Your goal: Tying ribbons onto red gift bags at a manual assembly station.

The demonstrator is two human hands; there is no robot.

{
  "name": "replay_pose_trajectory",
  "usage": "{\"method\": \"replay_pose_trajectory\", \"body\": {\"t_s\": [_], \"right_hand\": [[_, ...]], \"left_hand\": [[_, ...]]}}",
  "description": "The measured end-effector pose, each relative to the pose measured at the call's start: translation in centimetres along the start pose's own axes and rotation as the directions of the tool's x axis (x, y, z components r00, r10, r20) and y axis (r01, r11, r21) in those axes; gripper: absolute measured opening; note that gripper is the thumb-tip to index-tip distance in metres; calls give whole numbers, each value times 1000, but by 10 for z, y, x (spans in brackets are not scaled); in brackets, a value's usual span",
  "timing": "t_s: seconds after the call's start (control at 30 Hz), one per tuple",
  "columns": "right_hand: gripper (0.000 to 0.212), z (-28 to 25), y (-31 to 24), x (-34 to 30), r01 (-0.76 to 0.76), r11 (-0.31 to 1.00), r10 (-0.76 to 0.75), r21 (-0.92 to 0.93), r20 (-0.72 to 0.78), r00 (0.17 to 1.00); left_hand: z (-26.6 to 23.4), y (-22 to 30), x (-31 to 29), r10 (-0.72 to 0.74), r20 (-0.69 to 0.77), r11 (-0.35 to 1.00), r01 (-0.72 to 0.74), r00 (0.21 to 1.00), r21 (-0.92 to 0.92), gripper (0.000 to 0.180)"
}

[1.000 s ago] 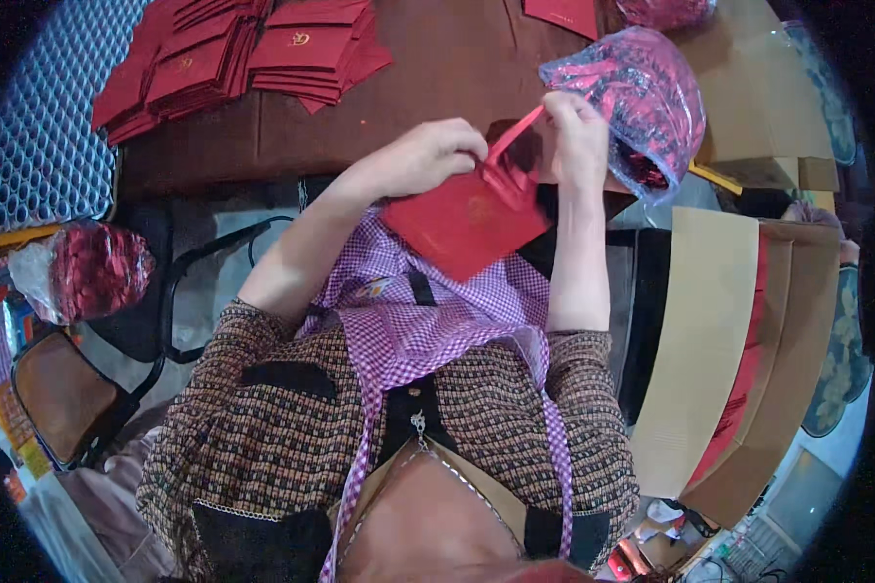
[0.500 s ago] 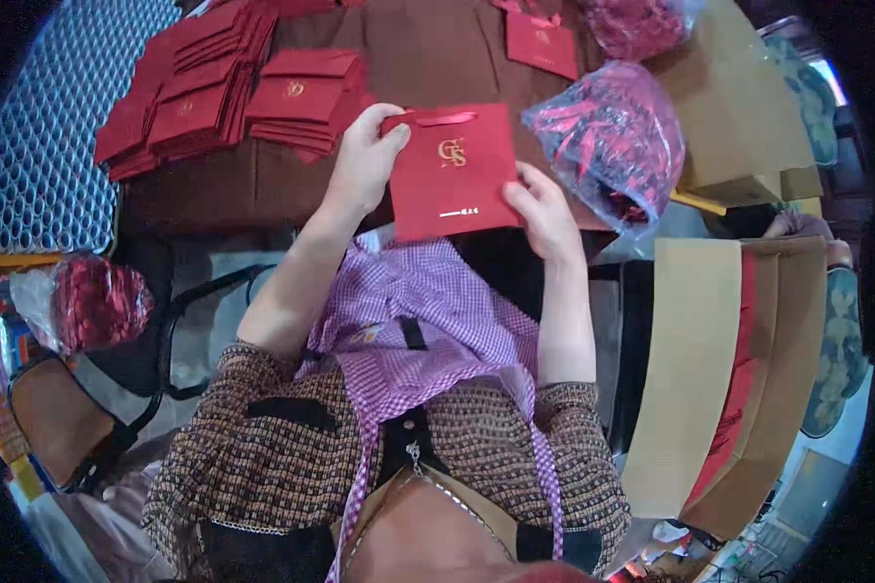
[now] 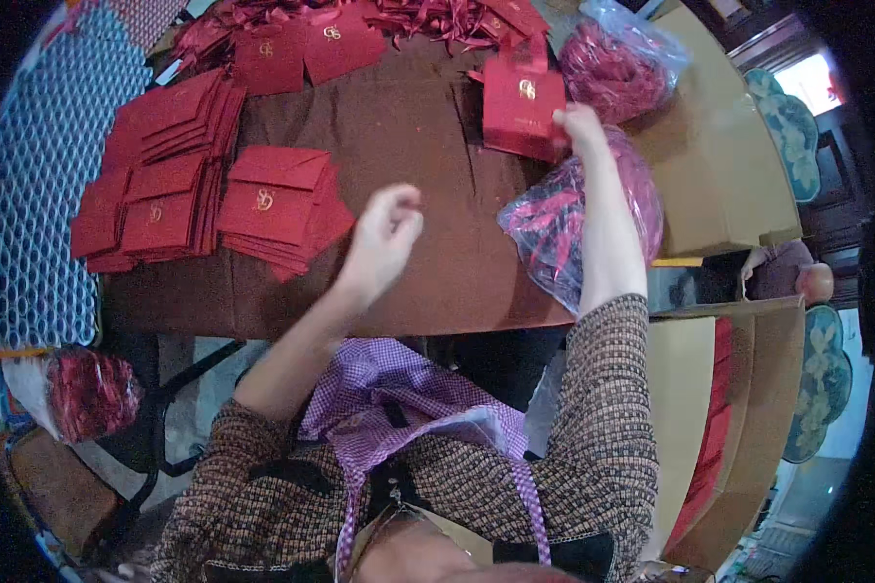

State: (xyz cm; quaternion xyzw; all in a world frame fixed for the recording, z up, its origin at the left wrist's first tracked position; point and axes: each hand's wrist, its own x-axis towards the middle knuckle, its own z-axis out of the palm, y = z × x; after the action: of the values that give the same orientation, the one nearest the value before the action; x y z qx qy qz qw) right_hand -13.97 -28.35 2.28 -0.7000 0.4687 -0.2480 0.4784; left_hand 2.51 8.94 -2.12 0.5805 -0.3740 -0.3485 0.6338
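Note:
A red paper gift bag (image 3: 515, 112) with a gold emblem and a ribbon handle is at the far right of the brown-covered table. My right hand (image 3: 581, 128) reaches out and grips its right edge. Over the middle of the table, my left hand (image 3: 387, 238) is raised with loosely curled fingers. A gap shows between its thumb and fingers, and nothing is visible in it. To its left lies a stack of folded red bags (image 3: 272, 199), with more folded red bags (image 3: 170, 194) piled farther left.
A clear plastic bag of red ribbons (image 3: 544, 228) lies under my right forearm, another ribbon bag (image 3: 612, 68) behind it. Red bags (image 3: 345, 44) and loose ribbons (image 3: 437, 17) lie along the back. Cardboard boxes (image 3: 715, 136) stand at the right; a patterned blue mat (image 3: 39, 194) covers the left.
The red bag has moved from in front of me to the far right in my right hand. My left hand has let go of it. The view has shifted, showing more of the table's back.

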Motion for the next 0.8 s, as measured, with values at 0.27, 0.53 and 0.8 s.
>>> {"method": "replay_pose_trajectory", "body": {"t_s": [0.27, 0.53, 0.8], "right_hand": [[27, 65, 17, 11, -125, 478, 8, -869, -138, 990], [26, 48, -10, -54, 92, 401, -469, -911, -118, 875], [23, 120, -46, -242, 510, 843, -395, -172, 446, 803]], "left_hand": [[17, -22, -90, 117, 489, 970, -205, 864, 130, 15], [36, -131, -127, -475, 591, 739, -70, 653, 671, 31], [-6, -252, -146, -738, 416, 675, 578, 532, 458, 25]]}}
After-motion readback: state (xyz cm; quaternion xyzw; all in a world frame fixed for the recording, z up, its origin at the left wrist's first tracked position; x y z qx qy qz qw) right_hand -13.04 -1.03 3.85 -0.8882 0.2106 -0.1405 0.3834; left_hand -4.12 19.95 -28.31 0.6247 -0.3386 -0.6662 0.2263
